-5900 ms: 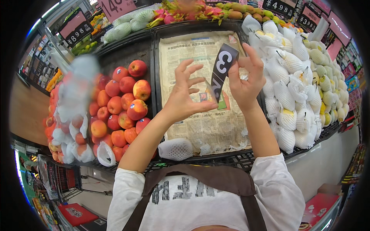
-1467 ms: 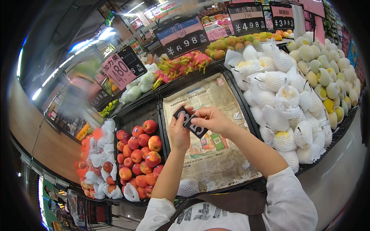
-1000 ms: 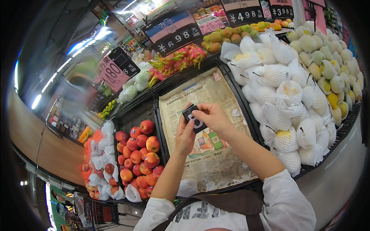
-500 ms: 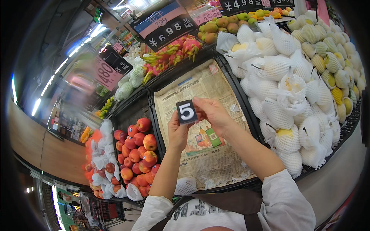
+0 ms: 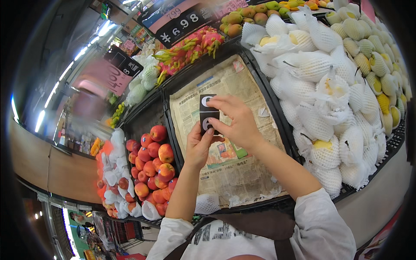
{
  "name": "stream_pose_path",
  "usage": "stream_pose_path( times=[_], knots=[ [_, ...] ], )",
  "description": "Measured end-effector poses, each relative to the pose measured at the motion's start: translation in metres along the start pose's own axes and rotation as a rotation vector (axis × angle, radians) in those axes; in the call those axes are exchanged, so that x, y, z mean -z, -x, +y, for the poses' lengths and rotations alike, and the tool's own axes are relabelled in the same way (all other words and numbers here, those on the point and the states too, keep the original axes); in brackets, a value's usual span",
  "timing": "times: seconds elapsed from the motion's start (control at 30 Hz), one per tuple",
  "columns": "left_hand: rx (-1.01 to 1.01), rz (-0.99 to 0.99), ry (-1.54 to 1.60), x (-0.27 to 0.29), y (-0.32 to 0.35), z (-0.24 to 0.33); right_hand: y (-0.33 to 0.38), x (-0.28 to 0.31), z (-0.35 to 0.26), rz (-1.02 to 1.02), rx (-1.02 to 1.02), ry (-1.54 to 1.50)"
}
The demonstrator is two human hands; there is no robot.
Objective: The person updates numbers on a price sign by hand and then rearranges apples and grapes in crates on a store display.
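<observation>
L hand (image 5: 197,148) holds lower end of blk digit strip (image 5: 206,115), R hand (image 5: 234,118) touches its R edge, both above newspaper (image 5: 229,182) in blk tray (image 5: 268,93). Red apples (image 5: 154,163) to L, foam-netted pears (image 5: 321,89) to R, dragon fruit (image 5: 190,54) at back.

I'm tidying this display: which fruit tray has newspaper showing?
The middle tray, beneath the left hand and right hand, between the red fruit and white-netted fruit. Newspaper lines it; none shows beside the other fruit.

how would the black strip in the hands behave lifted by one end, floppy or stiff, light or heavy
The black strip probably bends easily along the line between its two visible panels. It is likely light, being small beside the left hand holding it and the right hand touching it.
</observation>
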State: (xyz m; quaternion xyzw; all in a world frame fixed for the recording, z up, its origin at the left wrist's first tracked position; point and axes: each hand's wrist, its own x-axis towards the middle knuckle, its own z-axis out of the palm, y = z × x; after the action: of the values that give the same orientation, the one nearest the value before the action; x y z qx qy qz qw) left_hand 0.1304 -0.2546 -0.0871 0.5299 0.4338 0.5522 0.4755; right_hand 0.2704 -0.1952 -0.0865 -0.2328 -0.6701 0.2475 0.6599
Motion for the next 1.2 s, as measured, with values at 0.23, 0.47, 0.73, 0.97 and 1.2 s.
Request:
stream_pose_path(
  times=[0.23,0.47,0.73,0.97,1.2],
  knots=[
    [-0.088,0.076,0.077,0.000,0.001,0.003,0.003,-0.002,-0.001,-0.112,0.104,-0.010],
    [0.004,0.228,0.291,0.003,-0.001,0.006,0.007,-0.005,-0.004,-0.132,0.025,-0.159],
    [0.225,0.131,0.457,0.016,-0.001,0.018,0.001,0.004,0.000,-0.197,0.105,-0.306],
    [-0.016,0.251,0.178,0.004,-0.009,0.021,-0.004,0.009,0.001,-0.129,-0.570,-0.652],
    [-0.075,0.278,0.139,0.003,-0.005,0.016,0.000,0.004,0.001,-0.187,-0.750,-0.777]
  ],
)
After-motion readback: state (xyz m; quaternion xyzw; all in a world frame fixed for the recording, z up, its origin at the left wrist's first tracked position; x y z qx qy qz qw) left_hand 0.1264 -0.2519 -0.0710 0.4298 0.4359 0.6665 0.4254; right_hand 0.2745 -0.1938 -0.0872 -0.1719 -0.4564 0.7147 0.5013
